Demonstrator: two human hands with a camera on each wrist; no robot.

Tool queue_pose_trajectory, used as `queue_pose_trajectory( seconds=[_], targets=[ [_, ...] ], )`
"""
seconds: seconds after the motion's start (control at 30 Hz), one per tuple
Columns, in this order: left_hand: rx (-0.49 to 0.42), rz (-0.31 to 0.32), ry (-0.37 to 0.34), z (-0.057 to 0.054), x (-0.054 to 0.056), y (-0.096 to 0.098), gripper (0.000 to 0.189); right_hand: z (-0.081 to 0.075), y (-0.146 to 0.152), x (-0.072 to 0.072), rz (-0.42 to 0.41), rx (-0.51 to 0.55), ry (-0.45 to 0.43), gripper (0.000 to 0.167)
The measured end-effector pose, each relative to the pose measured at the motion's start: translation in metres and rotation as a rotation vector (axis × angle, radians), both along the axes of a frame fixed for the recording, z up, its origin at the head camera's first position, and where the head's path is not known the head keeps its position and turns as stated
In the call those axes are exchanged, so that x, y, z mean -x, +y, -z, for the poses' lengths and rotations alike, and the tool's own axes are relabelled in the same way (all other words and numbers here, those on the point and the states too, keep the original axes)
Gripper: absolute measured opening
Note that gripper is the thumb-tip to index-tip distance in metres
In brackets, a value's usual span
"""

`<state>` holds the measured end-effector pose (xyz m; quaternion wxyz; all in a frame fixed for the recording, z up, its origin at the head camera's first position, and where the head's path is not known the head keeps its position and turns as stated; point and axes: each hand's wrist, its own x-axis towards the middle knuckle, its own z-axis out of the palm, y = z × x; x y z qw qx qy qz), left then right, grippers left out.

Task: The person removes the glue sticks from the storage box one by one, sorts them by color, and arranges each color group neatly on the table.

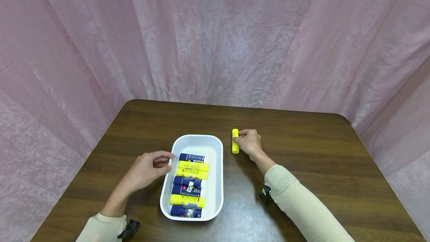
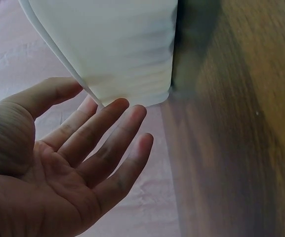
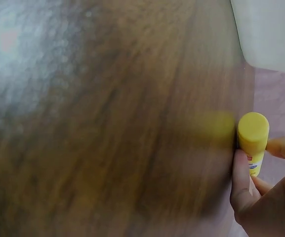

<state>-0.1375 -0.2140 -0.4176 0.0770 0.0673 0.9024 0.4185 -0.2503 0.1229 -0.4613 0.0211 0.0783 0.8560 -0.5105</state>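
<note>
My right hand (image 1: 250, 143) pinches a yellow glue stick (image 1: 235, 148) between thumb and fingers, to the right of a white tray (image 1: 218, 182). In the right wrist view the round end of that glue stick (image 3: 254, 127) faces the camera, at the table surface. Several glue sticks lie crosswise in a column inside the tray, some yellow (image 1: 188, 200) and some dark blue with white ends (image 1: 186, 211). At the tray's left rim is my left hand (image 1: 144, 169), its thumb and fingertips touching the edge with relaxed fingers. The left wrist view shows the tray's outer wall (image 2: 127, 54) above these fingers.
The brown wooden table (image 1: 302, 141) has rounded far corners. Behind it and at both sides hangs a pink curtain (image 1: 215, 40). A dark strap device (image 1: 265, 193) sits at the right wrist, another (image 1: 131, 229) at the left.
</note>
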Motion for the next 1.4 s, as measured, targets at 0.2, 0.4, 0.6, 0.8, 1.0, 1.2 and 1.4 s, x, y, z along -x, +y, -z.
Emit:
queue_pose_trajectory(
  seconds=[0.2,0.4,0.6,0.8,1.0,1.2,1.4],
  targets=[
    [0.006,-0.006,-0.007,0.001,-0.001,0.000,0.033,0.002,-0.002,-0.001,-0.010,0.060,-0.022,0.040],
    [-0.001,-0.003,-0.009,0.001,-0.001,0.000,0.033,0.003,0.000,-0.001,-0.040,0.000,0.001,0.042],
    [-0.009,0.005,-0.013,0.001,-0.002,0.000,0.033,-0.001,0.006,0.001,-0.057,-0.002,-0.018,0.046],
    [0.002,0.003,-0.006,0.001,-0.001,0.000,0.033,-0.019,0.011,0.004,-0.035,-0.064,0.094,0.047],
    [-0.007,0.004,0.002,0.001,-0.002,0.001,0.032,-0.051,0.004,-0.001,-0.203,0.115,0.146,0.039],
    [-0.015,-0.001,0.005,0.001,-0.002,0.002,0.032,-0.072,-0.015,-0.013,-0.479,0.316,0.046,0.034],
    [-0.029,0.003,0.006,0.001,-0.002,0.002,0.032,-0.067,-0.041,-0.022,-0.630,0.398,-0.060,0.038]
  ],
)
